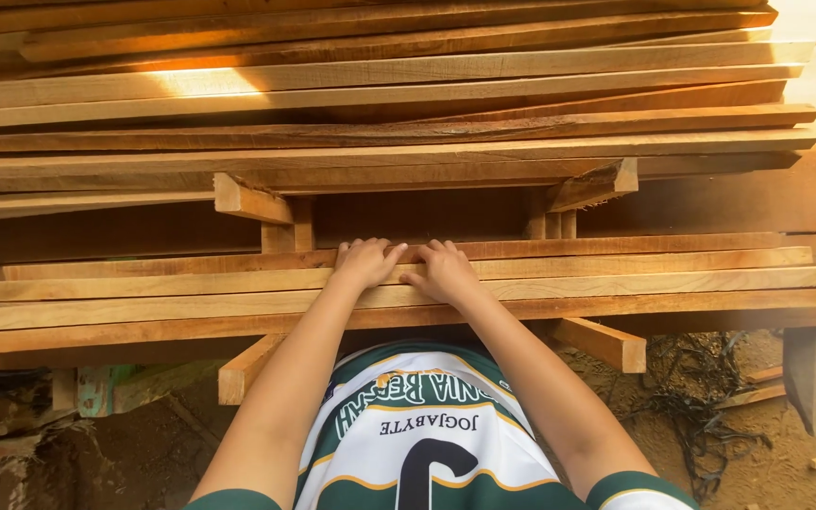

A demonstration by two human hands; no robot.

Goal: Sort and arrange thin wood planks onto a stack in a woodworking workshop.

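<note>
Both my hands rest side by side on a low stack of long wooden planks (616, 274) in front of me. My left hand (365, 262) lies palm down with its fingers curled over the far edge of a plank. My right hand (443, 269) sits next to it, almost touching, its fingers also hooked over the same edge. Neither hand lifts anything; both press on the planks. My forearms reach forward from a white and green shirt at the bottom of the view.
A taller pile of long planks (380, 104) lies on short wooden supports (252, 203) behind the low stack. Short cross blocks (606, 342) stick out under the near stack. Dirt ground (757, 453) with loose sticks and tangled roots lies at the right.
</note>
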